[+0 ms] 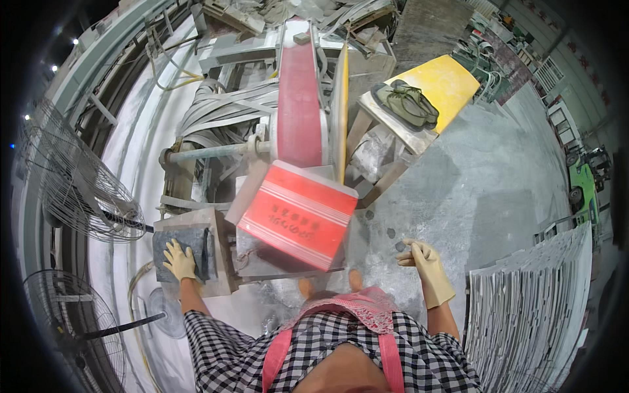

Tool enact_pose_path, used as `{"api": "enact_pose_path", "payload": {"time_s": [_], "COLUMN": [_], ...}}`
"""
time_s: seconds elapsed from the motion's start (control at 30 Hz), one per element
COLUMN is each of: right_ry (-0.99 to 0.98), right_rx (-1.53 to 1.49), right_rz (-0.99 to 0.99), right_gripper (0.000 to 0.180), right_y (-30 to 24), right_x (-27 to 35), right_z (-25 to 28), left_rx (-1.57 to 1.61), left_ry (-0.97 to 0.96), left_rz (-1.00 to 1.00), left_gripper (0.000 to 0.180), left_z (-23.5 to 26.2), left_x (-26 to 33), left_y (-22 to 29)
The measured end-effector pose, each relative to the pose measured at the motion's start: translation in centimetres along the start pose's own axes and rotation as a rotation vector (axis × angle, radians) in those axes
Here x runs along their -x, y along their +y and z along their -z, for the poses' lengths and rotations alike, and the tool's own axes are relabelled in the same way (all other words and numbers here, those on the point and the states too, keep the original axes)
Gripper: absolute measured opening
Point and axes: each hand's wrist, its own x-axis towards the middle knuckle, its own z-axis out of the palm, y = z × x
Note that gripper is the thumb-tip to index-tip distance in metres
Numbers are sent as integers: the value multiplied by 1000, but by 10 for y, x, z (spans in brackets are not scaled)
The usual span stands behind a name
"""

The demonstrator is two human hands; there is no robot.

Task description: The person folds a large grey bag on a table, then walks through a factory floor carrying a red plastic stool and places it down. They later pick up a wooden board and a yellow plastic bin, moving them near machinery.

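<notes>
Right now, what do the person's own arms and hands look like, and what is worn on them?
Both hands wear pale yellow rubber gloves, left hand and right hand, with cuffs reaching past the wrist. Above them the forearms are bare. Short black-and-white checked sleeves cover the upper arms.

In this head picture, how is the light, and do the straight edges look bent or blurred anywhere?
In the head view, the fisheye bends straight edges toward the rim: the stacked slabs curve at the right, and the corners go black. Light is even and soft on the red saw cover. Small lamps glare at the upper left. The left hand on the dark stone block and the right hand look sharp.
</notes>
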Motion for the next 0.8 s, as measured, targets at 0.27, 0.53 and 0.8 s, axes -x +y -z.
{"api": "enact_pose_path", "payload": {"time_s": [0.27, 0.53, 0.8], "right_ry": [-16, -90, -88], "right_rx": [-53, -28, -104], "right_rz": [-19, 62, 273], "right_gripper": [38, 36, 38], "right_y": [8, -7, -66], "right_x": [-32, -137, -251], "right_z": [74, 193, 261], "left_rx": [1020, 1215, 826], "left_ry": [368, 523, 476], "left_rz": [-32, -278, -600], "left_gripper": [31, 30, 25], "left_z": [92, 290, 356], "left_x": [-14, 78, 133], "left_y": [46, 242, 399]}}
